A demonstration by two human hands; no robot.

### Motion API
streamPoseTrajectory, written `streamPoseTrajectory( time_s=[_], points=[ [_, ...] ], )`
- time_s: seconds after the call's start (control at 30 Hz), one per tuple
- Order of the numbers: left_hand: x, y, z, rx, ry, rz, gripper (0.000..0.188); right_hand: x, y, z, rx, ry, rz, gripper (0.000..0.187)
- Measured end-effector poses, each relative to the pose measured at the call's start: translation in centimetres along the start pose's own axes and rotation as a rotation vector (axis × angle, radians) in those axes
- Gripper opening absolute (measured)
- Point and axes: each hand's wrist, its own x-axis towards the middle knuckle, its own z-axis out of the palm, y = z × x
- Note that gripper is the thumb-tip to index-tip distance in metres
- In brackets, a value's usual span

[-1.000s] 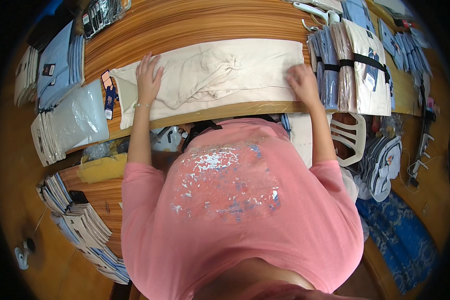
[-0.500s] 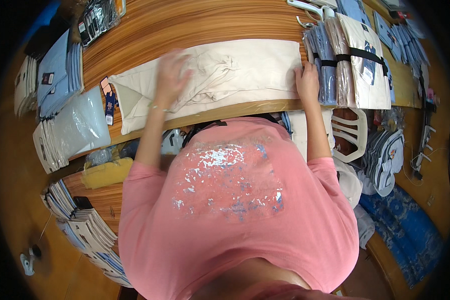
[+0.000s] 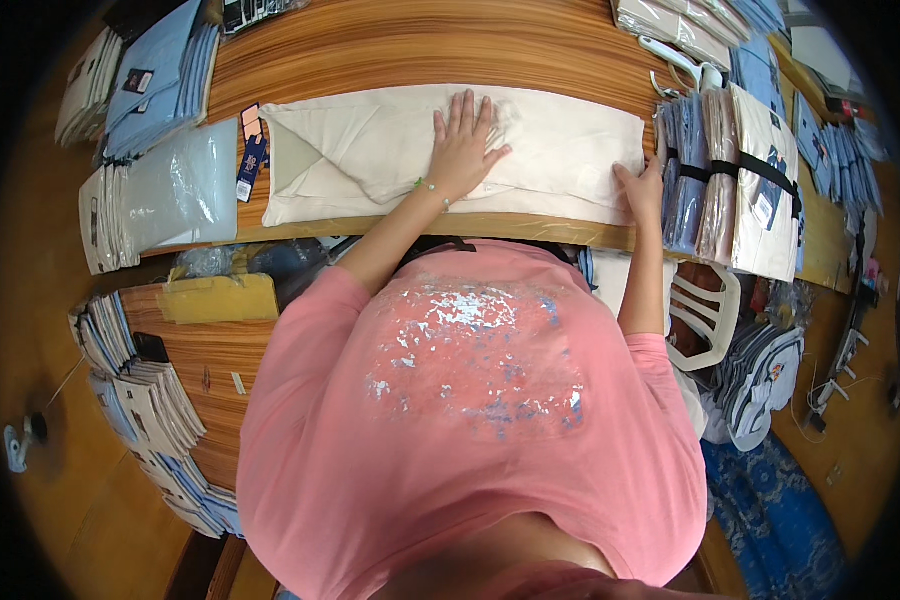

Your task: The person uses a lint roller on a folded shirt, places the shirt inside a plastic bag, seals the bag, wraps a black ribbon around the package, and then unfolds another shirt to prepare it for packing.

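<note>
A long pair of cream trousers, folded lengthwise, lies along the near edge of the wooden table. At its left end one corner is turned back in a diagonal flap, and hang tags in dark blue and peach lie beside it. My left hand rests palm down on the middle of the cloth, fingers spread. At the right end, my right hand pinches the edge, its thumb on top and the other fingers partly hidden.
Strapped packs of bagged garments stand close by my right hand. Folded blue garments and a bagged pale stack sit at the left. Behind the strapped packs lies a white-handled tool. A white plastic chair stands below the table.
My left hand has moved right across the cloth and now lies flat on it. The bunched wrinkles in the middle are smoothed out. My right hand remains at the right end.
</note>
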Motion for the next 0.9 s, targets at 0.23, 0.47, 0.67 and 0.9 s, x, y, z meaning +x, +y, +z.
streamPoseTrajectory(
  time_s=[0.23, 0.47, 0.67, 0.9],
  points=[
    [1.8, -9.9, -10.2, -0.292, 0.307, -0.127, 0.025, 1.3, -0.1, -0.9, 0.143, -0.245, 0.051, 0.036],
    [-1.2, -17.0, -11.8, 0.151, 0.123, -0.243, 0.014, 1.4, 0.2, -0.8, 0.598, -0.337, 0.192, 0.025],
    [1.1, -7.1, -5.1, -0.496, 0.032, 0.241, 0.025, 1.4, 0.0, -1.5, 0.76, -0.44, 0.206, 0.047],
    [2.5, -0.7, -0.1, -0.143, 0.002, 0.191, 0.044, 1.0, -0.1, -2.3, 0.941, -0.521, 0.222, 0.058]
  ],
)
